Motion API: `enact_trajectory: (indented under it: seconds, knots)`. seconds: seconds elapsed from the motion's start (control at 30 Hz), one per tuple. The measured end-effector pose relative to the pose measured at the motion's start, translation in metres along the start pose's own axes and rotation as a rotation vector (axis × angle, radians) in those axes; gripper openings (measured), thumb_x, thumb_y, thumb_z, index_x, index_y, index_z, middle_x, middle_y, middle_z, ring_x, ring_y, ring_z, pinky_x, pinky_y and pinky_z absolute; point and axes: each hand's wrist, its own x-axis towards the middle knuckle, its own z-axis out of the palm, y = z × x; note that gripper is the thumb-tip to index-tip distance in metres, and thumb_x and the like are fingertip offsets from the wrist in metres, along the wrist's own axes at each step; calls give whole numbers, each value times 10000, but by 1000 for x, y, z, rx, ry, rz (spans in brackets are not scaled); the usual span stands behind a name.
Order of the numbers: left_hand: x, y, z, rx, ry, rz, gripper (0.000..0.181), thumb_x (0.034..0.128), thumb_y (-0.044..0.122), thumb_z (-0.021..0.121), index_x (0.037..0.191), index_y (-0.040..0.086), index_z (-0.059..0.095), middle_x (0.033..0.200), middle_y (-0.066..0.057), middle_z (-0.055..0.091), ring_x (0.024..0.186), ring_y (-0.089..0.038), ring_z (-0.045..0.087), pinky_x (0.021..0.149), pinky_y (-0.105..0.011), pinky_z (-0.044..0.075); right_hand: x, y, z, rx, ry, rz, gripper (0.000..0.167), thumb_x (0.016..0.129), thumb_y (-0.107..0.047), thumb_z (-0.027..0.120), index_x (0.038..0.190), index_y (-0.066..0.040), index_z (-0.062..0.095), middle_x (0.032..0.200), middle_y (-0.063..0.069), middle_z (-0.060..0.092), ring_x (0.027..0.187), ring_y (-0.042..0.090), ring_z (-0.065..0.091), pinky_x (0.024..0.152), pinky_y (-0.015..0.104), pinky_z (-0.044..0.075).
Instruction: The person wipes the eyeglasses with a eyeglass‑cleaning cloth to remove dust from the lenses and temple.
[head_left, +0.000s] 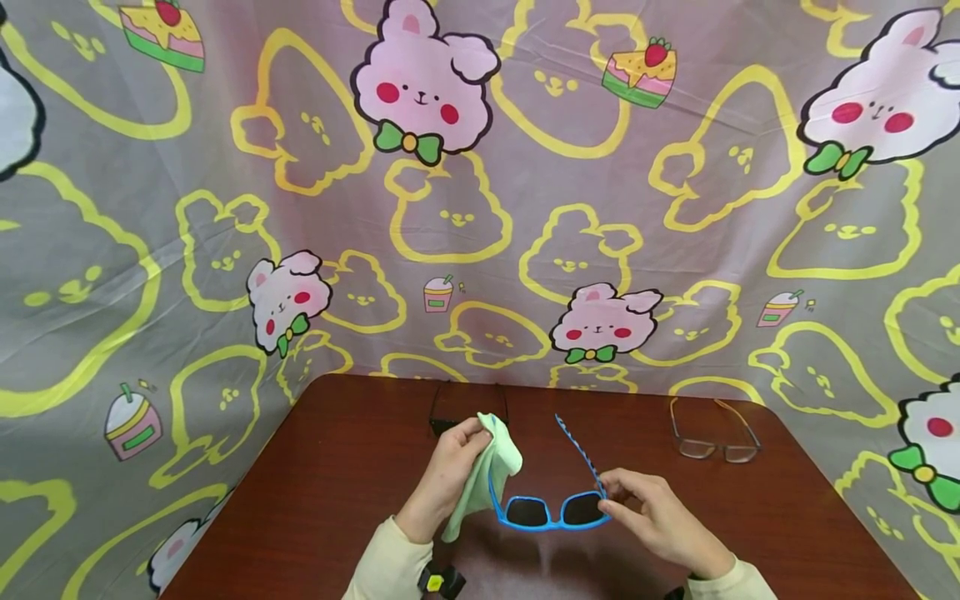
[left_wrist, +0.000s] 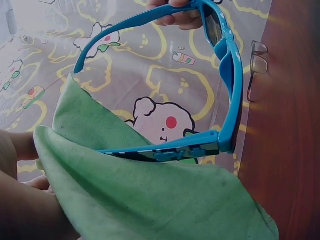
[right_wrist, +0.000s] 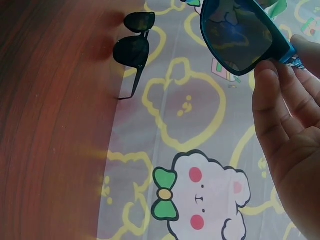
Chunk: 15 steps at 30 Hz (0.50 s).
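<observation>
Blue-framed sunglasses (head_left: 555,525) with dark lenses are held above the table, both temples unfolded. My right hand (head_left: 660,512) pinches them at the hinge corner on the right, and the right wrist view shows the fingertips beside the dark lens (right_wrist: 237,37). A pale green cloth (head_left: 491,467) hangs from my left hand (head_left: 442,471), which pinches it around the left temple. In the left wrist view the cloth (left_wrist: 150,195) covers much of that temple (left_wrist: 185,147); the temple's tip and some left fingers are hidden behind it.
Black sunglasses (head_left: 442,426) lie at the back of the brown table (head_left: 315,475), partly behind my left hand. Clear-lens eyeglasses (head_left: 716,451) with orange-tipped temples lie at the back right. A patterned curtain (head_left: 465,192) encloses the table's back and sides.
</observation>
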Motion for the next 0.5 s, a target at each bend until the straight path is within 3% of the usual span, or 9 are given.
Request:
enact_trajectory:
  seconds: [0.2,0.5]
  knots:
    - [0,1,0,39,11,3,268,939,49,495,1144,-114,548,869,-54,632,726,-101,605,643,-222,483,-1,-1,0,-1,-6,3,369,776,170,645,1017,-104,594,769,-36,607,634,152,601,496,285,501]
    - [3,1,-1,55,14,11,175,912,37,509,1020,-83,575,822,-30,614,696,-96,586,618,-212,467,-2,-1,0,-16,2,-29,399,756,184,653,1016,-113,596,788,-70,606,644,130,601,523,267,500]
